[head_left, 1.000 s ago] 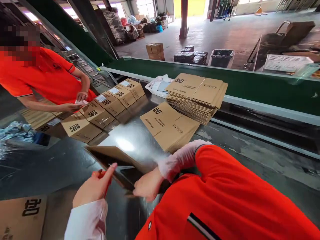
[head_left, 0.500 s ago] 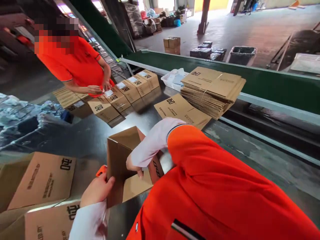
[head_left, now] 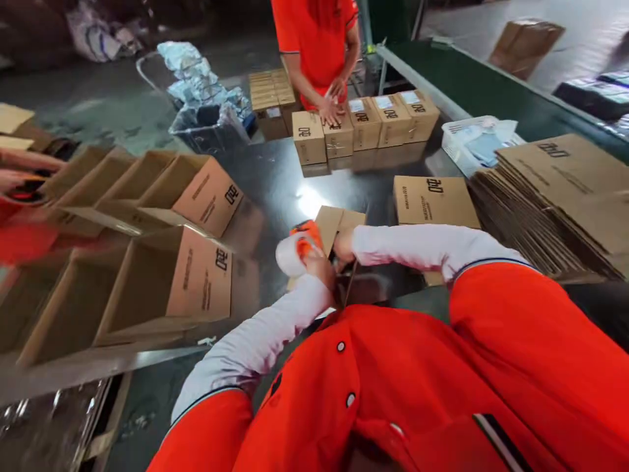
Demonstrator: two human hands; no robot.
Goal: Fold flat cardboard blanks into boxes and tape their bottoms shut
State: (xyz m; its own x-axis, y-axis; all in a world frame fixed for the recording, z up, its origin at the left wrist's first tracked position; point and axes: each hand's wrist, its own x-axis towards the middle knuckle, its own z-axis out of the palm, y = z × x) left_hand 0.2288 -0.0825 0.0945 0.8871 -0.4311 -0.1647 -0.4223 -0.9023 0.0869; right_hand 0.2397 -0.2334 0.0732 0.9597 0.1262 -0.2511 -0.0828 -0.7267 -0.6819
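Observation:
My left hand (head_left: 319, 267) grips an orange tape dispenser (head_left: 301, 242) with a white roll, held against a small cardboard box (head_left: 333, 226) on the shiny dark table (head_left: 275, 177). Just right of the dispenser, my right hand (head_left: 344, 246) rests on the same box and holds it; its fingers are partly hidden behind the box. Both arms wear white sleeves under an orange shirt.
Several open boxes (head_left: 196, 275) lie on their sides at the left. Flat carton stacks (head_left: 555, 190) sit at the right, one flat carton (head_left: 432, 200) nearer me. A person in orange (head_left: 319, 39) handles a row of sealed boxes (head_left: 363, 121) at the far end. A white basket (head_left: 472, 141) stands by the green conveyor (head_left: 472, 85).
The view swung left. My left hand now presses the tape dispenser to the box, which has been folded up from a flat carton; my right hand moved from inside it to its side.

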